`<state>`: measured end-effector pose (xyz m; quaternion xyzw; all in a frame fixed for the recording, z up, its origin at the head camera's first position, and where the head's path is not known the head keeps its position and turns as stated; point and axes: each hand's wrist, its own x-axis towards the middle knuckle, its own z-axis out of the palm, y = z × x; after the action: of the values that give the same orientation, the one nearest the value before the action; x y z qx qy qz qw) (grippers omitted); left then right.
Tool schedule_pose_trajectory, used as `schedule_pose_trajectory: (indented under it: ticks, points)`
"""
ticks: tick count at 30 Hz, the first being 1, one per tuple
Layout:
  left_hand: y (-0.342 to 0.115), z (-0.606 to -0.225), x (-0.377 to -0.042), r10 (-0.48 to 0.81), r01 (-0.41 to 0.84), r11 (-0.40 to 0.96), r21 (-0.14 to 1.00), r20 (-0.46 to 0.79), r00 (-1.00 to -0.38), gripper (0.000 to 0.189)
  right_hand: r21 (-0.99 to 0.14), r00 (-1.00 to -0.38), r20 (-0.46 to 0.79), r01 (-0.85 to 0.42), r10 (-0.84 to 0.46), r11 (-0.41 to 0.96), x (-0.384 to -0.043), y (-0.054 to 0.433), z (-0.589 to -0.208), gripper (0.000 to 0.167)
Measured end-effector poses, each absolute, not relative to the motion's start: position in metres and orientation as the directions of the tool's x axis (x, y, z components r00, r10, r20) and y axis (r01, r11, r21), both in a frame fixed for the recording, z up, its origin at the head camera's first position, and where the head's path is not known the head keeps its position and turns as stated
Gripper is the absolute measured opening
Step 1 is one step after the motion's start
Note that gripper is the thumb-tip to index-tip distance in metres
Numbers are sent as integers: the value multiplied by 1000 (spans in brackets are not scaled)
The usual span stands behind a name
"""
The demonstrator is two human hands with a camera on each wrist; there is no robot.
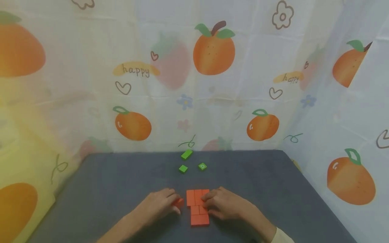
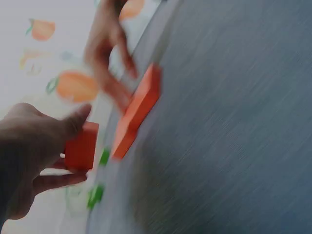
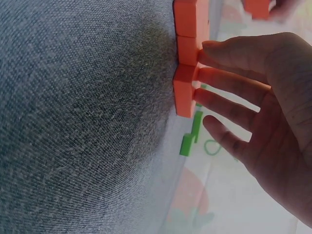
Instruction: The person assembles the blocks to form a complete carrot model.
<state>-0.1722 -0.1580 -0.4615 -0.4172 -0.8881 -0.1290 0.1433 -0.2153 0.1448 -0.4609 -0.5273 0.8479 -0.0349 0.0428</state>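
Note:
An orange-red block [image 1: 179, 202] is pinched between the thumb and fingers of my left hand [image 1: 159, 204], held just left of a flat group of blocks. That group of orange-red blocks [image 1: 200, 220] lies on the table, fitted edge to edge, with a wider far part and a narrower near part. My right hand [image 1: 228, 205] rests its fingertips on the right side of the group. In the right wrist view its fingers [image 3: 234, 80] are mostly straight and touch the blocks. The left wrist view shows the held block [image 2: 82, 148] raised off the cloth, somewhat blurred.
Beyond the group lie a longer green block [image 1: 186, 154], a small green block [image 1: 183, 169] and another small green block [image 1: 202, 166] with a pale mark on top. A dark grey cloth [image 1: 121, 182] covers the table. Fruit-printed curtains [image 1: 237, 91] stand behind and at both sides.

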Motion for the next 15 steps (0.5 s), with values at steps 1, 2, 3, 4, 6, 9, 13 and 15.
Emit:
schedule_pose_trajectory:
  ticks: [1, 2, 3, 4, 6, 9, 13, 15]
  points:
    - [-152, -463, -164, 715, 780, 601, 173, 321, -621, 28, -111, -449, -44, -886, -893, 451, -215, 145, -461, 16]
    - [-147, -465, -156, 728, 783, 580, 228, 288, -623, 31, -120, -458, -52, -880, -888, 461, -215, 145, -461, 17]
    - [-141, -467, -150, 746, 791, 549, 270, 269, -610, 32, -133, -468, -63, -872, -882, 472, -215, 145, -461, 18]
    - [-136, -471, -144, 769, 808, 512, 290, 263, -582, 32, -145, -478, -73, -863, -875, 483, -215, 145, -461, 20]
    - [-125, -478, -137, 813, 849, 439, 295, 271, -515, 30, -161, -493, -85, -851, -866, 500, -215, 145, -460, 22]
    - [-111, -489, -132, 853, 893, 376, 246, 285, -438, 23, -175, -504, -94, -840, -858, 513, -214, 146, -459, 23]
    - [-101, -497, -132, 862, 907, 389, 162, 283, -420, 14, -172, -503, -84, -843, -860, 510, -213, 146, -458, 23]
    - [-100, -497, -132, 858, 904, 405, 137, 284, -428, 18, -173, -498, -74, -847, -864, 502, -213, 146, -458, 23]
